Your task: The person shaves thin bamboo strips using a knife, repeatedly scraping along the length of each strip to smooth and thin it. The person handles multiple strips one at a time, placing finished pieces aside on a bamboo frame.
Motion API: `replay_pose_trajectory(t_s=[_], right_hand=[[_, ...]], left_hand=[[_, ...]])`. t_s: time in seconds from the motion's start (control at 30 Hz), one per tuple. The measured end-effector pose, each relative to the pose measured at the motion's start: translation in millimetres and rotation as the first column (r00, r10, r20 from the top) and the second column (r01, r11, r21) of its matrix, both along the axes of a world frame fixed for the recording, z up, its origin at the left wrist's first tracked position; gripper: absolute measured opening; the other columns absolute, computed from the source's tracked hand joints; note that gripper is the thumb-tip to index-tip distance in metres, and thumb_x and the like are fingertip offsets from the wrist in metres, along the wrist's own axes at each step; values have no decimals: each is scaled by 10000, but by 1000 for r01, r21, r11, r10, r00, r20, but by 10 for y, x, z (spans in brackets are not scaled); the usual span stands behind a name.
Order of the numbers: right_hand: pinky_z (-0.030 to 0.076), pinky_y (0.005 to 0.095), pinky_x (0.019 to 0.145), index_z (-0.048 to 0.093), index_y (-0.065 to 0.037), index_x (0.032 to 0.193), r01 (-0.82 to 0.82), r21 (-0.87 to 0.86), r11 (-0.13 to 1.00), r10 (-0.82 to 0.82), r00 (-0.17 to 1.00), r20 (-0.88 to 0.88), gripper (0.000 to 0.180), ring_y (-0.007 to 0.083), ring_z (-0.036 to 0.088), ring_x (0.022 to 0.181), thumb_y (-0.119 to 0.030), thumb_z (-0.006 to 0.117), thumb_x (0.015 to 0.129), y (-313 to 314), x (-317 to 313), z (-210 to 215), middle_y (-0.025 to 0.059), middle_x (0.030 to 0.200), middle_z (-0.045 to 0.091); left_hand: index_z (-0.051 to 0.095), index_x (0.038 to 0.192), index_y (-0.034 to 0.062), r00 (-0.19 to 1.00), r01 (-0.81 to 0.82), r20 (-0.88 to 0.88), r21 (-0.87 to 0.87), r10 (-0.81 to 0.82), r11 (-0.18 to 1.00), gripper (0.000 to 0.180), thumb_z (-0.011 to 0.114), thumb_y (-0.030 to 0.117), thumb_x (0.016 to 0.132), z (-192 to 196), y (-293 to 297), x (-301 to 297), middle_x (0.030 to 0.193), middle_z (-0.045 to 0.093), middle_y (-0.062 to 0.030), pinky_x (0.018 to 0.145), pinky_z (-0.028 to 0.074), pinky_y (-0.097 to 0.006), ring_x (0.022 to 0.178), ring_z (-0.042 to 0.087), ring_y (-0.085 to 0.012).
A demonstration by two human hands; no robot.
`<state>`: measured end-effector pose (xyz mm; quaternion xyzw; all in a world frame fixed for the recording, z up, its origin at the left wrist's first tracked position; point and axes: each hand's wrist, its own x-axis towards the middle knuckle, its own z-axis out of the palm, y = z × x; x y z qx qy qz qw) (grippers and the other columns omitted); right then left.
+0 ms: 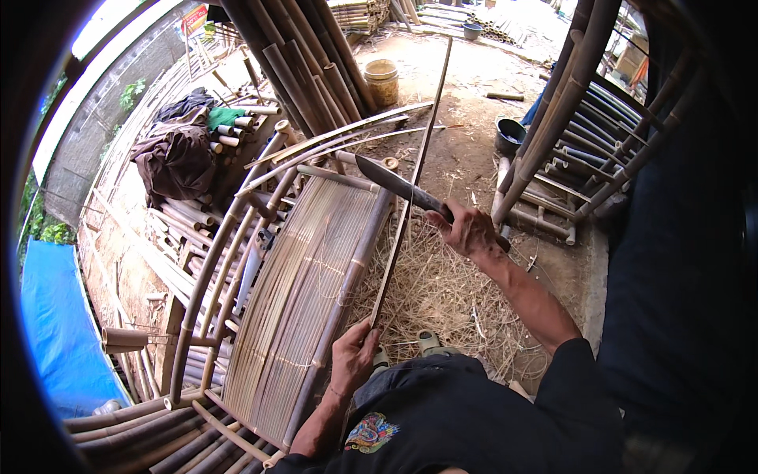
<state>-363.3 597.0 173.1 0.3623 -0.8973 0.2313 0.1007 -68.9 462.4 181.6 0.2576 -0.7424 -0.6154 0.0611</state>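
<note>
My left hand is closed around the lower end of a long, thin bamboo strip, which rises steeply away from me. In my right hand is the handle of a machete with a broad dark blade. The blade points up to the left and crosses the strip a little above its middle; whether the edge touches it I cannot tell. Left of the strip stands a bamboo bench with a slatted seat. Several pale bamboo strips lie across its far end.
Bamboo shavings cover the ground before my feet. Thick dark poles lean behind the bench, near a yellowish bucket. Bamboo frames stand at the right. Brown cloth lies on piled poles at the left, beyond a blue tarp.
</note>
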Motion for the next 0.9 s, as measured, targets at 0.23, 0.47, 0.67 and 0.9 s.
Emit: replay_pose_trajectory(t_s=[0.23,0.47,0.67,0.9], right_hand=[[473,355,372,570,-105,801,85,-42,995,-90,988,-124,651,164,551,411,-696,328,923,340,-649,127,31,485,514],[437,339,322,544,-100,777,-337,-27,941,309,890,-336,680,130,488,375,-703,267,925,238,-241,71,13,509,505],[498,399,414,559,-85,763,5,-104,995,-16,994,-110,648,208,573,434,-645,300,959,408,-468,180,62,500,549],[520,452,578,623,-97,887,242,25,970,-242,970,6,661,350,675,644,-695,343,920,586,-869,335,165,649,653]], left_hand=[[635,1130,-13,998,49,-28,-84,-52,995,230,589,11,907,-37,-30,583,838,626,-50,696,477,-232,782,585,-88],[636,1128,-1,992,44,-106,-270,-75,962,260,599,-2,871,-206,-117,780,725,552,-80,617,440,-271,664,551,-144],[629,1101,-1,992,78,-67,-306,-103,949,265,616,-13,837,-149,-65,939,718,543,-120,591,435,-312,631,560,-223],[652,1076,41,984,130,-57,-426,-170,896,298,662,-34,788,-167,-75,995,668,511,-111,553,436,-328,586,531,-268]])
